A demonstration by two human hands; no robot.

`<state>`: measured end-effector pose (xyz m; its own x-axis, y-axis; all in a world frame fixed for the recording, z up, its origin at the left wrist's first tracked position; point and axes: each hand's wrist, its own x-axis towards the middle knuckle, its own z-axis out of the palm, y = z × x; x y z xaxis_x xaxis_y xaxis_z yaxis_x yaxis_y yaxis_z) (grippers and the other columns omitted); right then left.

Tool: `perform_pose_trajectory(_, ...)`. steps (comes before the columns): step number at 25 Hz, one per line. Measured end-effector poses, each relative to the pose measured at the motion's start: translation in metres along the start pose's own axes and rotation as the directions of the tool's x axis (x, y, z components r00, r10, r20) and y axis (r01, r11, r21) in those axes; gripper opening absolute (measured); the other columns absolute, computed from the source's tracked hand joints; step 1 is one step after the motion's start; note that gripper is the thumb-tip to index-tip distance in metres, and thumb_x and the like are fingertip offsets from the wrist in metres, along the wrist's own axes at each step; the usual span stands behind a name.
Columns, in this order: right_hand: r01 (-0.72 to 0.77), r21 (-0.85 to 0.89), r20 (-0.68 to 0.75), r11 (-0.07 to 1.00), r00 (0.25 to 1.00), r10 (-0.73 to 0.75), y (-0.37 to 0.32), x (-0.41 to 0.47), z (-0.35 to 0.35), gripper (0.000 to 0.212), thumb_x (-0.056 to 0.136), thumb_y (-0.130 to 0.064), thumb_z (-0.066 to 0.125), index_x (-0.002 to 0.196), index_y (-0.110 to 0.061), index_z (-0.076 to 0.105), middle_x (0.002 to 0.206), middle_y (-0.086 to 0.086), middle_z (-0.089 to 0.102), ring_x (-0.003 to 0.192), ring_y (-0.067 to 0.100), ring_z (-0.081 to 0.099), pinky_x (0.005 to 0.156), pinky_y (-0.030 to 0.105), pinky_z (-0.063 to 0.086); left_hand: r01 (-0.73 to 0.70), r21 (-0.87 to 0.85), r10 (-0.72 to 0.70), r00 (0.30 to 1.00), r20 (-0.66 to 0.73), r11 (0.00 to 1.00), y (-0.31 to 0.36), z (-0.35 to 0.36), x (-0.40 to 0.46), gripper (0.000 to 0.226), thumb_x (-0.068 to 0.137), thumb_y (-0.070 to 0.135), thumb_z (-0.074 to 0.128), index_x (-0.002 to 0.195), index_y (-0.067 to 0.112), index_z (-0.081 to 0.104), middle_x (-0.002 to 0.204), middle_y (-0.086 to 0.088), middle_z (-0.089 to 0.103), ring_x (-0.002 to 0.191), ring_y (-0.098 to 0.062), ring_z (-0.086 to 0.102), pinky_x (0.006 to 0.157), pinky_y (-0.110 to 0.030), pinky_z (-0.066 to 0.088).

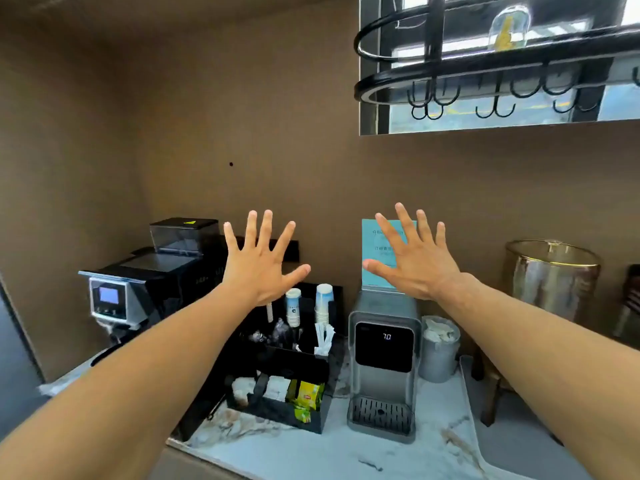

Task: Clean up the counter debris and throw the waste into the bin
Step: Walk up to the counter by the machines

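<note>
My left hand (261,261) and my right hand (414,259) are both raised in front of the brown wall, palms forward, fingers spread wide, holding nothing. Below them lies the white marble counter (311,452). A small grey container (439,351) filled with crumpled white paper stands to the right of the grey water dispenser (382,362). A small dark scrap (370,464) lies on the counter near its front edge. No bin is clearly in view.
A black coffee machine (145,285) stands at the left. A black organiser (294,375) holds paper cups, sachets and yellow tea bags. A shiny metal canister (552,278) sits at the right, with a sink basin (526,445) below it. A black hook rack (485,74) hangs overhead.
</note>
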<state>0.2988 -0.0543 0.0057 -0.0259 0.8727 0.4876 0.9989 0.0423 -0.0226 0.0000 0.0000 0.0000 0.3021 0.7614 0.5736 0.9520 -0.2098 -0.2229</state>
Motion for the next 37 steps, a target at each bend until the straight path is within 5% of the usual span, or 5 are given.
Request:
perform_pose_trajectory(8,0.155,0.072,0.033,0.985,0.987,-0.158,-0.115,0.018,0.031,0.093,0.071,-0.097,0.008,0.146,-0.052,-0.024,0.162,-0.007,-0.029,0.150,0.033,-0.022,0.118,0.061,-0.011,0.113,0.038,-0.112,0.993,-0.022,0.993,-0.110,0.009,-0.056,0.096,0.077,0.092,0.000,0.156,0.038,-0.006,0.168,-0.012,-0.002,0.153,-0.039,-0.011,0.116,-0.073,-0.001)
perform_pose_trajectory(21,0.302,0.238,0.071,0.923,0.943,-0.326,-0.435,0.045,0.100,0.096,0.074,-0.094,0.012,0.150,-0.046,-0.020,0.165,-0.003,-0.022,0.151,0.034,-0.016,0.119,0.062,-0.006,0.279,0.102,-0.289,0.953,0.089,0.955,-0.390,0.036,-0.168,0.100,0.073,0.095,-0.002,0.156,0.039,-0.005,0.168,-0.012,-0.002,0.154,-0.038,-0.010,0.117,-0.072,-0.002)
perform_pose_trajectory(37,0.512,0.351,0.134,0.784,0.801,-0.583,-0.724,0.111,0.265,0.093,0.080,-0.086,0.022,0.153,-0.042,-0.015,0.164,0.001,-0.023,0.151,0.034,-0.018,0.121,0.058,-0.008,0.435,0.248,-0.494,0.823,0.281,0.866,-0.614,0.176,-0.246,0.096,0.078,0.089,0.014,0.155,0.038,-0.011,0.168,-0.012,-0.009,0.153,-0.035,-0.016,0.119,-0.068,-0.002)
